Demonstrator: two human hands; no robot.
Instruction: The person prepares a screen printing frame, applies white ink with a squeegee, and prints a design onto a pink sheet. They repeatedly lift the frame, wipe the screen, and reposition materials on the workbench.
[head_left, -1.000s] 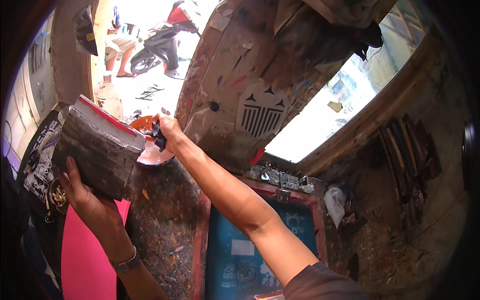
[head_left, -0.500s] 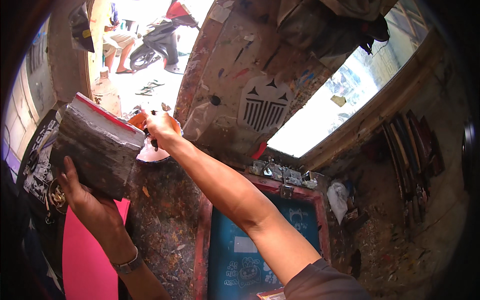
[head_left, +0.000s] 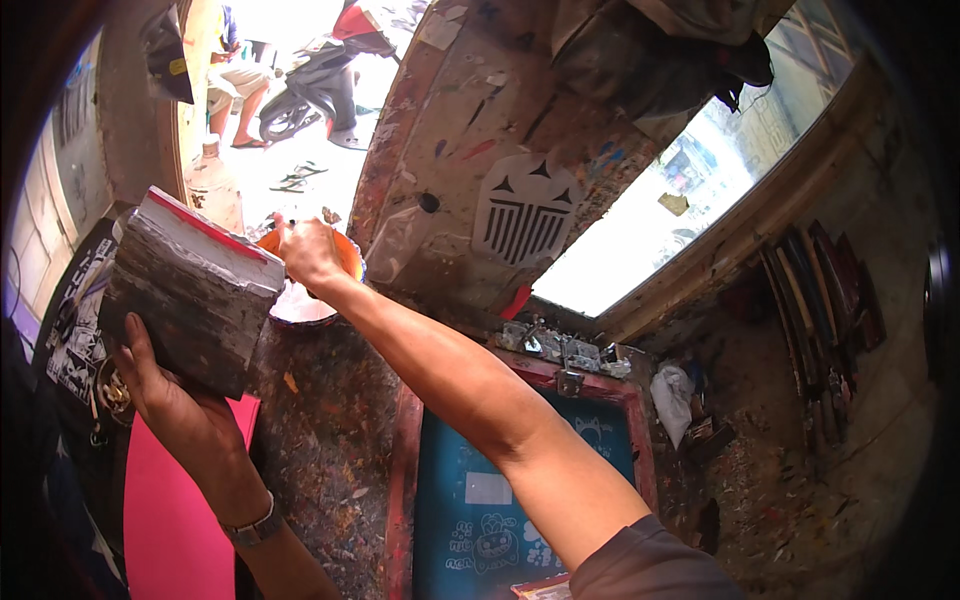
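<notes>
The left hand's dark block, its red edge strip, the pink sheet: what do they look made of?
Dark block: probably wood, matte and stained, from its streaky, grain-like marks. Red strip: smooth-looking, possibly rubber or plastic, given its even colour. Pink sheet: perhaps matte card or plastic; uniformly coloured, texture unreadable.

Motorcycle (head_left: 325,95) outside, person (head_left: 238,85) seated near it, black-barred pale sheet (head_left: 527,212) on paint-stained panel (head_left: 455,120), white bag (head_left: 673,398)

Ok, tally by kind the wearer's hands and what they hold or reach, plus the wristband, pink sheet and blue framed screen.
Hands: 2 (left hand, right hand)
Wide dark tool, red-edged, in the left hand: 1
Orange container, at the right hand: 1
Wristband: 1
Pink sheet: 1
Blue framed screen: 1
Total: 7
Anything inside the right hand is hidden.
</notes>
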